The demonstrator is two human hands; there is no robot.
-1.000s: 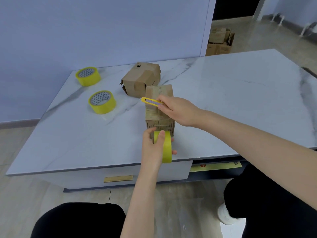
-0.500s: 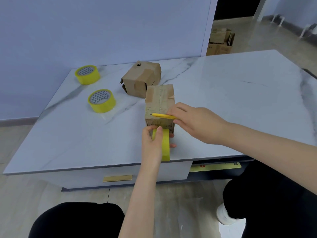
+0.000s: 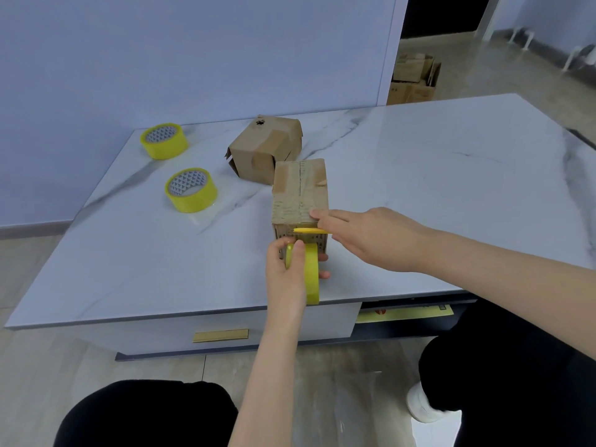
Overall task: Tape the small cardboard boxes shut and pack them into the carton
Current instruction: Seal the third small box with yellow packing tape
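A small cardboard box (image 3: pixel 300 191) stands near the front of the marble table (image 3: pixel 419 188), tape running along its top. My left hand (image 3: pixel 285 275) grips a yellow tape roll (image 3: pixel 310 274) upright against the box's near face. My right hand (image 3: pixel 367 237) holds a yellow utility knife (image 3: pixel 309 231) level at the box's near top edge, its index finger resting on the box top. A second small box (image 3: pixel 264 148) sits tilted just behind.
Two more yellow tape rolls lie on the table's left side, the near roll (image 3: pixel 191 190) and the far roll (image 3: pixel 164 141). Cardboard cartons (image 3: pixel 414 79) stand on the floor past the wall corner. My knees are below the table's front edge.
My right hand brought the knife from the box's top down toward the near edge, just above the tape roll. The left hand kept the roll against the box.
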